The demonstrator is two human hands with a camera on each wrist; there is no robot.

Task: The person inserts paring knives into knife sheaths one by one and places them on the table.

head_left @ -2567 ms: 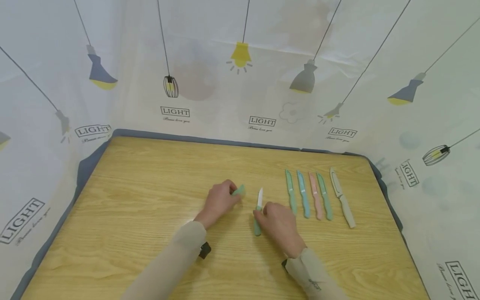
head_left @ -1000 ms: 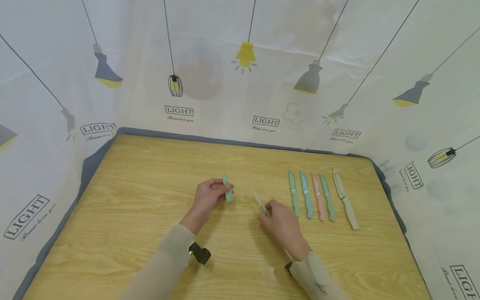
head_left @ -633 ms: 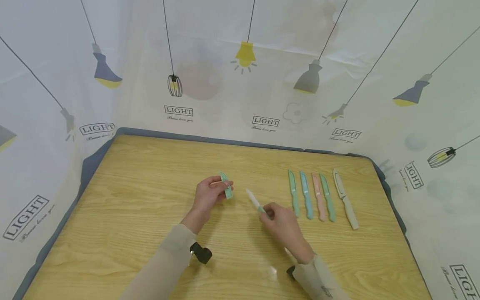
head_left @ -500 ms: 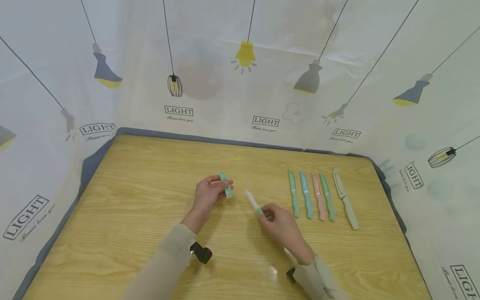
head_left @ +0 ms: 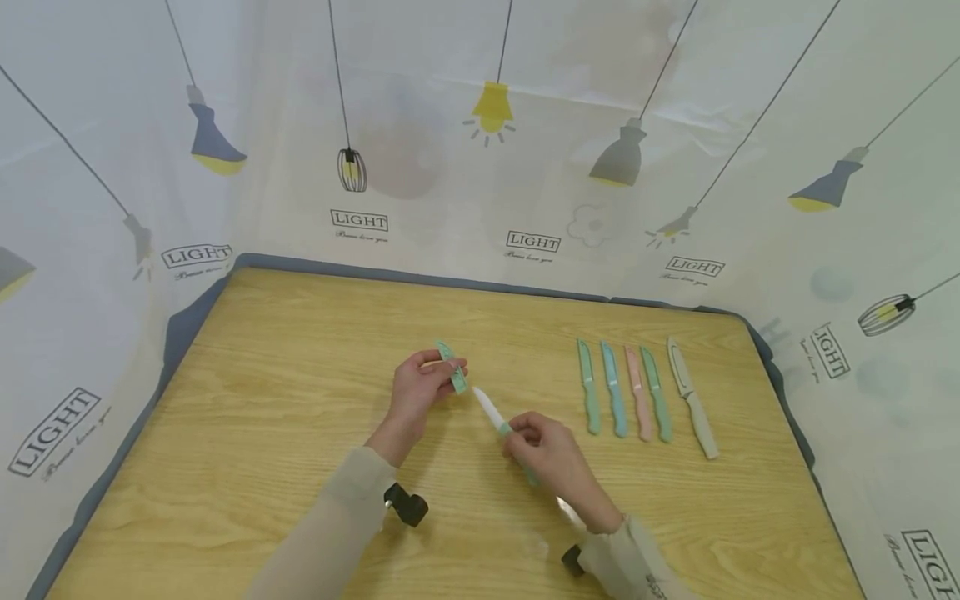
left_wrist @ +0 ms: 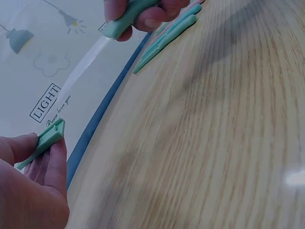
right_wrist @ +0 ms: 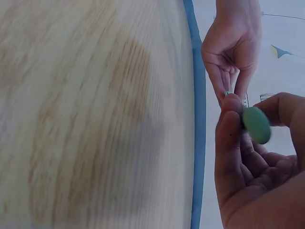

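Observation:
Left of the table's middle, my left hand (head_left: 417, 386) pinches a green knife sheath (head_left: 452, 367) between thumb and fingers. The left wrist view shows the sheath's (left_wrist: 51, 134) slotted end facing the blade. My right hand (head_left: 546, 450) grips a small knife (head_left: 491, 410) by its green handle (left_wrist: 129, 18), its white blade bare. The blade (left_wrist: 81, 67) points up and left, its tip close to the sheath's near end. In the right wrist view, the handle's butt (right_wrist: 256, 125) sticks out between thumb and fingers.
To the right on the wooden table (head_left: 300, 350) lies a row of sheathed knives: green (head_left: 591, 404), blue (head_left: 617, 407), pink (head_left: 640, 404), another green (head_left: 658, 404), and a larger cream one (head_left: 697, 417). A white printed curtain (head_left: 450, 183) encloses the table's back and sides.
My right hand has lifted the knife off the table, tilted it, and brought its tip leftward to the sheath. My left hand has moved left and turned the sheath.

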